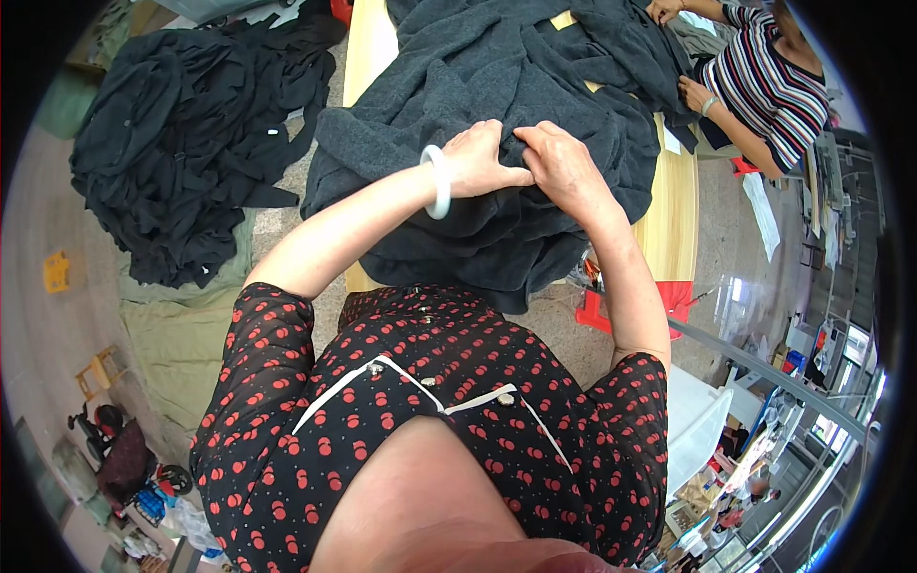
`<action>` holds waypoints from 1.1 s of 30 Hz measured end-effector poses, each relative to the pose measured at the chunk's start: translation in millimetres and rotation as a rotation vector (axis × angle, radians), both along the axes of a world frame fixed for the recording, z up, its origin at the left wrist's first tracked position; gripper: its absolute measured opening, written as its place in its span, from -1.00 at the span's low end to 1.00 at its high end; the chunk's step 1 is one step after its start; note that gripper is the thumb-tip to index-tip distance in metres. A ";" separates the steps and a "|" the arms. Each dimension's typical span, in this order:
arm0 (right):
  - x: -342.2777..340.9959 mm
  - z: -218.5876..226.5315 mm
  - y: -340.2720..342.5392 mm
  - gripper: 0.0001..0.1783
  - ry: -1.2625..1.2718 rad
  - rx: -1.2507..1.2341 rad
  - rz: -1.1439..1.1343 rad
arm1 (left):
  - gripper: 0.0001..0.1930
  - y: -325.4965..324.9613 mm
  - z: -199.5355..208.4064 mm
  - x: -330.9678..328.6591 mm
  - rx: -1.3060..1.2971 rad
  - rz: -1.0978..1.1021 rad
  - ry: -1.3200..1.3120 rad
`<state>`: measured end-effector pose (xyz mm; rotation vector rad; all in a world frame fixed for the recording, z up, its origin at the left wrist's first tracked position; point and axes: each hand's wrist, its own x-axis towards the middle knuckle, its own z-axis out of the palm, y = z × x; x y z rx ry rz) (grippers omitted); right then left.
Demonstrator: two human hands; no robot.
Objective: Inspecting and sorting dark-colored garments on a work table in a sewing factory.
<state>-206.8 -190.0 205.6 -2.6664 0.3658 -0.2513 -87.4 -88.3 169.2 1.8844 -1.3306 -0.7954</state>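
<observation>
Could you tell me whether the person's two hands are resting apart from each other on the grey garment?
No, the left hand and right hand meet, fingers pinching the same fold of the dark grey garment.

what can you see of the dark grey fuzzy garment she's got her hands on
The dark grey fuzzy garment looks like thick knitted or fleecy cloth, rumpled in a loose heap on the pale wooden table, its near edge hanging over the table's front. The left hand, a white bangle on its wrist, and the right hand pinch a fold of it together at the near side. Its far part reaches a co-worker's hands.
</observation>
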 end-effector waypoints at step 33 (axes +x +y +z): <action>-8.4 -5.3 11.3 -0.81 -0.074 0.141 -0.076 | -0.72 16.5 -40.3 -18.3 -0.405 0.207 0.037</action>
